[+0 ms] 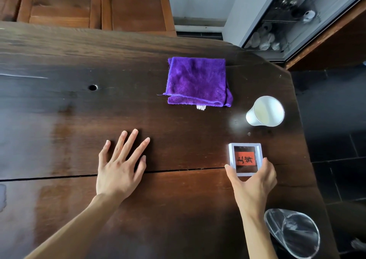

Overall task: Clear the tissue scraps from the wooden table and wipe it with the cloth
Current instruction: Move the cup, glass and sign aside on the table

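Note:
A folded purple cloth (196, 81) lies on the dark wooden table (79, 110), right of centre and toward the far side. A small white label pokes out from under its near edge. My left hand (120, 163) rests flat on the tabletop with fingers spread, well short of the cloth and to its left. My right hand (253, 181) grips the near end of a small white-framed box (245, 158) with a red panel and black characters, near the table's right side. I see no tissue scraps on the table.
A white paper cup (264, 114) stands near the right edge, beyond the box. A bin lined with clear plastic (293, 233) sits off the table's near right corner. Wooden chairs (134, 8) line the far side. A glass cabinet (287, 20) stands at the far right.

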Available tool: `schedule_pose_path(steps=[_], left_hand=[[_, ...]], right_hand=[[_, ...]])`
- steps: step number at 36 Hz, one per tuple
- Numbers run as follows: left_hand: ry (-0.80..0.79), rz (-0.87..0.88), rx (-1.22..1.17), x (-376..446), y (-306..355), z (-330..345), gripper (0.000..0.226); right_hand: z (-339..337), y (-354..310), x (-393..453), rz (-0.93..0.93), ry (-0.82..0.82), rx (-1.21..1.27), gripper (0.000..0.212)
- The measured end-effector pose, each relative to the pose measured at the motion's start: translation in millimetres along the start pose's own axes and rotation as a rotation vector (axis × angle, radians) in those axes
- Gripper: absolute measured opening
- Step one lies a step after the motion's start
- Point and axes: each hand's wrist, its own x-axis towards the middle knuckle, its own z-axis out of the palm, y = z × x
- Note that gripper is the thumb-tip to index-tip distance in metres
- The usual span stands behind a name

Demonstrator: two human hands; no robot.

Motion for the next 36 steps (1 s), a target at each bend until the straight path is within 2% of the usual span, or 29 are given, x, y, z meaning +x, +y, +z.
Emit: schedule_pose_path(steps=[8,17,25,29,32,36], left_hand=[[0.011,0.002,-0.022,0.5,1.0,-1.1,0.055],[0.007,0.003,-0.032,0.5,0.0,-1.2,0.057],[0.001,0.010,-0.043,0.7,1.2,-3.4,0.058],[-0.008,0.003,-0.051,0.6,1.2,-3.7,0.058],[-0.014,0.003,-0.058,1.2,1.1,-4.1,0.058],[-0.016,-0.008,-0.068,1.6,1.3,-6.1,0.058]], right_hand=[[-0.8,-29.0,-8.0,-0.234,0.080,0.043,0.082],[15.2,-84.5,6.2,-0.417,-0.008,0.066,0.058],[37.4,-137.3,59.2,-0.541,-0.076,0.034,0.054],[59.3,-173.2,102.3,-0.606,-0.107,-0.028,0.053],[78.8,-198.2,136.0,-0.688,-0.130,-0.162,0.053],[105.6,-218.8,171.8,-0.693,-0.250,-0.361,0.057]])
